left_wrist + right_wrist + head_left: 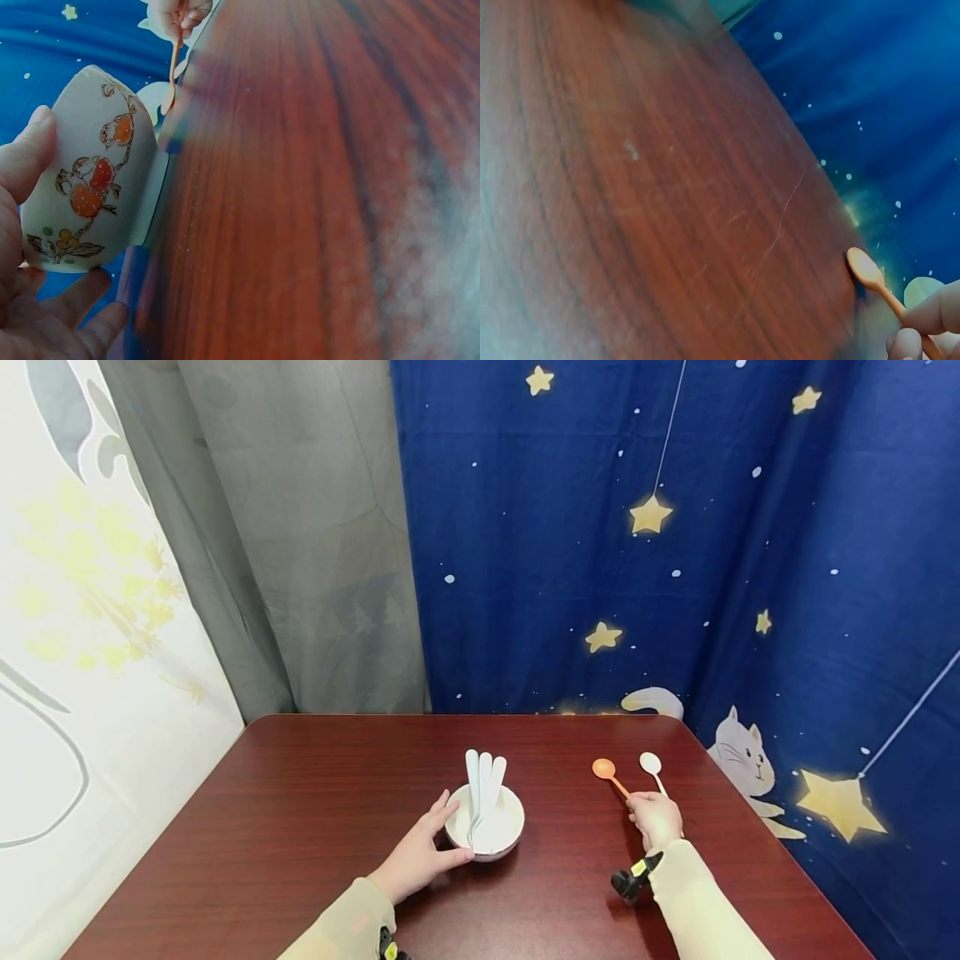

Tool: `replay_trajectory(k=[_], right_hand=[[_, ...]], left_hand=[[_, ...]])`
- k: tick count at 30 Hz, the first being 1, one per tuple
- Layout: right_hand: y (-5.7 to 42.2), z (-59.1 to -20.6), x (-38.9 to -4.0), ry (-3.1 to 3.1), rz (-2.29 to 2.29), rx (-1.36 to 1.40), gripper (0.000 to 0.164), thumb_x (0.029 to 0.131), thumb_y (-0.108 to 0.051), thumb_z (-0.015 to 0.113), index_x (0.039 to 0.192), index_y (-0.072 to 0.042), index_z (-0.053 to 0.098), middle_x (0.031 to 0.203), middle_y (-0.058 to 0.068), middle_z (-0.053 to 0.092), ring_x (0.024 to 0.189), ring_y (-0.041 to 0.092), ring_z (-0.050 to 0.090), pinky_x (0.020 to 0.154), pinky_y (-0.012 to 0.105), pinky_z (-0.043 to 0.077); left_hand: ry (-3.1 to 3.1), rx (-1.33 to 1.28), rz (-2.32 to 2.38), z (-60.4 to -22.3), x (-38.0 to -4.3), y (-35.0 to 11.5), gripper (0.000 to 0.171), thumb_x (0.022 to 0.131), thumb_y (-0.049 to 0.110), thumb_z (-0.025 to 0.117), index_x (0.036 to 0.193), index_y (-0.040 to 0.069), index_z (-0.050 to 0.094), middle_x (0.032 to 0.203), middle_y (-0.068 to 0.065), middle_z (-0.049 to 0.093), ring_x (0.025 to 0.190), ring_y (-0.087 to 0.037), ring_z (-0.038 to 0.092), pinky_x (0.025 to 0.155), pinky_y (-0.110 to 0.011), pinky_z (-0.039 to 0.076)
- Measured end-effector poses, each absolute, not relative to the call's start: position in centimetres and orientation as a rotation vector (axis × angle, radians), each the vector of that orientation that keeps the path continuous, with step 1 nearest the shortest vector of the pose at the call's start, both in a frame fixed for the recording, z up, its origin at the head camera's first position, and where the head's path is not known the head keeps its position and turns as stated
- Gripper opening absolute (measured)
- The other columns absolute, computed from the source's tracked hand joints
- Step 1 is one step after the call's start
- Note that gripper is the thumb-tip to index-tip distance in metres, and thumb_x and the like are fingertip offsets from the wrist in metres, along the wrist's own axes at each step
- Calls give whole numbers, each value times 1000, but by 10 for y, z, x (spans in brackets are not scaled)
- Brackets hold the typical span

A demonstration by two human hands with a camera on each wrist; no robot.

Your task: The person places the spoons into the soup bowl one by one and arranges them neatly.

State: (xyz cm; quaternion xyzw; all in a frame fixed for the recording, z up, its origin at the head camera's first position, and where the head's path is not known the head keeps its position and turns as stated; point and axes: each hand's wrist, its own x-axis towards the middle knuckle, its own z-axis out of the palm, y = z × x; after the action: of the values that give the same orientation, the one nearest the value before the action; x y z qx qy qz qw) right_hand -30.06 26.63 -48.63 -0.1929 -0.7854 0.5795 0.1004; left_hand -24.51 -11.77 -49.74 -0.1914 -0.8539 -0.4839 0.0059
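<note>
A white bowl [513,817] with painted orange fruit and leaves on its outside [112,176] stands mid-table. Several pale utensils [486,777] lean in it, handles up; one at the left has a fork-like end. My left hand [420,858] holds the bowl's left side, thumb at the near rim and fingers spread along the far side. On the right, my right hand [657,820] pinches the handle of an orange spoon [603,768], whose bowl end points away from me. Beside it lies a white spoon [650,763], its handle partly hidden by that hand.
The dark red wooden table [337,793] has its right edge a little beyond the white spoon. Behind it hang a grey curtain [315,527] and a blue curtain [540,527] with stars. A black wrist device [628,883] sits at the right cuff.
</note>
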Motion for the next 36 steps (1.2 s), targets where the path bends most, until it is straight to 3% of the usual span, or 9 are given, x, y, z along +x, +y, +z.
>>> replay_trajectory(k=[10, 19, 26, 32, 36], right_hand=[[255, -477, -301, -2124, 1769, -583, 29, 84, 3, 58, 110, 14, 60, 73, 3, 60, 62, 12, 53, 55, 21, 44], [248, -471, -301, -1825, 1966, -637, 34, 83, 6, 57, 117, 12, 56, 73, -2, 61, 68, 7, 61, 67, 19, 51], [243, -472, -303, -1546, 2071, -662, 29, 83, 10, 60, 112, 5, 57, 79, -8, 56, 66, 4, 58, 69, 17, 50], [241, -473, -305, -1414, 2040, -693, 24, 84, 10, 61, 103, -5, 57, 67, -10, 58, 60, 1, 57, 63, 16, 48], [243, -473, -304, -1404, 2049, -717, 15, 88, 4, 62, 100, -4, 56, 66, -10, 58, 62, 3, 61, 63, 17, 52]], left_hand=[[-2665, -598, -1524, -497, -245, -118, 90, 76, 43, 80, 146, 3, 40, 158, -17, 19, 143, -33, 20, 110, -52, 23], [-2668, -597, -1525, -498, -245, -118, 90, 77, 43, 79, 146, 3, 39, 158, -17, 18, 143, -33, 19, 110, -52, 23], [-2666, -596, -1537, -498, -245, -118, 90, 77, 43, 80, 147, 4, 39, 158, -16, 18, 143, -32, 19, 110, -52, 24], [-2662, -597, -1542, -498, -245, -118, 90, 77, 43, 80, 146, 4, 39, 158, -17, 18, 143, -32, 19, 110, -52, 24], [-2665, -599, -1539, -498, -245, -118, 90, 77, 43, 79, 147, 4, 39, 158, -17, 18, 143, -32, 20, 110, -52, 25]])
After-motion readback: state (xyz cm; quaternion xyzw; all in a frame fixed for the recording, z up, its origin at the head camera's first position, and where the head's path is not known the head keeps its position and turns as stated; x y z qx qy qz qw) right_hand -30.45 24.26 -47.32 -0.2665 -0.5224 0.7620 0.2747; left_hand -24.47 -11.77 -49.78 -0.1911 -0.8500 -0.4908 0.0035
